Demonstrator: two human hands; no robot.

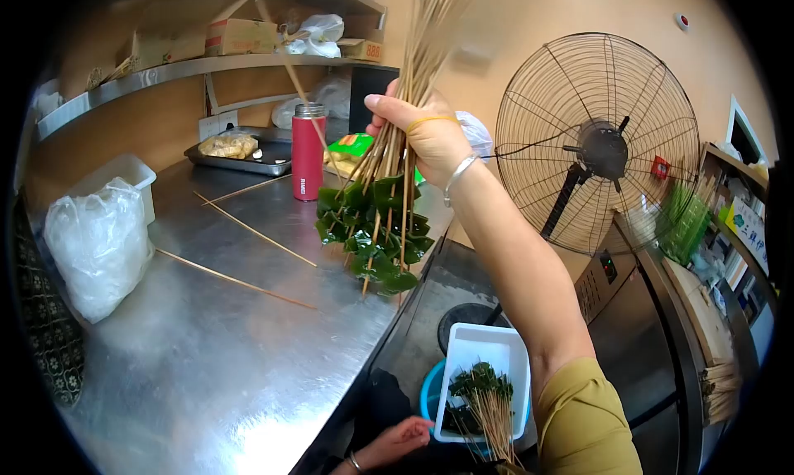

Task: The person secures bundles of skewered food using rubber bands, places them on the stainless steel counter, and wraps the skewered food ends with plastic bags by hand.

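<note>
Down low, near the front, I see the left hand (pixel 399 442). Its fingers are loosely open and bent a little, and I can't see anything in it. It is right by a white tub (pixel 523 357), but I can't tell if it touches the rim. The tub sits over a round blue basin (pixel 428 390). In the tub are leafy sticks (pixel 482 400), with their green leaves inside and their bare ends poking out over the near edge.

The right hand (pixel 430 136) is up high, closed tight around a big bunch of thin sticks (pixel 376 227). Shiny green leaves are on the bottom ends, and they hang down by the edge of the metal table (pixel 207 367).

Three loose sticks (pixel 236 279) lie on the table. At its left side is a puffy clear plastic bag (pixel 99 247), just in front of a white bin (pixel 142 185). I can't tell what is in either one. A red bottle (pixel 308 156) with a lid stands upright. Behind it is a dark flat tray (pixel 279 150), with a bag of yellowish food (pixel 229 146) and some small white bits in it.

Farther back, a shelf (pixel 178 68) holds cardboard boxes (pixel 240 36) and white plastic bags (pixel 321 32). A big round fan (pixel 602 148) is off to the right.
</note>
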